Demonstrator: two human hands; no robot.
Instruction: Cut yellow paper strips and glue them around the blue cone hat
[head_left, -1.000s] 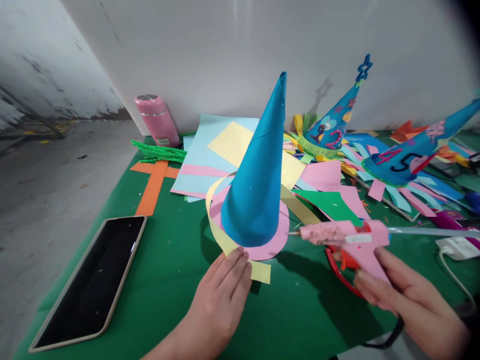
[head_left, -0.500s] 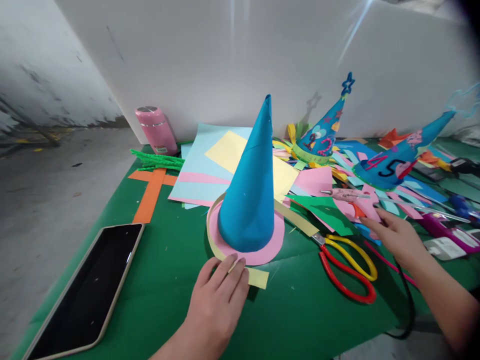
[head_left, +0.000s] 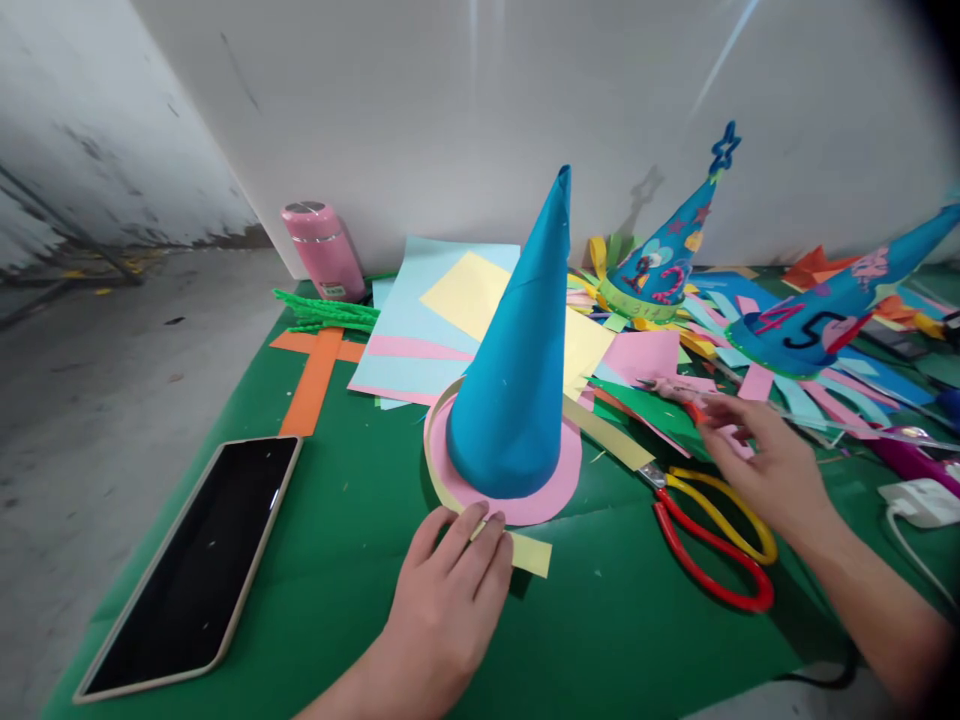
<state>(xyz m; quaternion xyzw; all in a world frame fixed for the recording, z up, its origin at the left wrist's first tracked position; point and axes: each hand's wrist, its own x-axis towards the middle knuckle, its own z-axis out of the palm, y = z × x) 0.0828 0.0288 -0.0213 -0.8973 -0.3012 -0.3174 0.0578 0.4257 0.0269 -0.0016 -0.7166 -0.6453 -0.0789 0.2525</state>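
A tall blue paper cone (head_left: 514,380) stands on a pink paper ring (head_left: 544,508) in front of me. A pale yellow paper strip (head_left: 531,556) runs round the ring's left side, and its loose end sticks out beyond my fingers. My left hand (head_left: 454,585) grips this strip at the ring's front edge, fingers together. To the right, my right hand (head_left: 765,465) is closed round the handle of a pink glue gun (head_left: 675,388) with a red trigger. Its nozzle points left, and a clear glue stick trails from its rear; my fingers partly hide the handle.
Red-and-yellow scissors (head_left: 716,540) lie right of the cone, by another yellow strip (head_left: 607,432). A phone (head_left: 195,565) lies left, with a pink flask (head_left: 326,250) and green pipe cleaners (head_left: 330,312) behind. Two decorated hats (head_left: 652,270) stand back right among paper scraps.
My right hand has closed on the glue gun and shifted it left. My left hand keeps its place on the strip. The view has turned slightly left.
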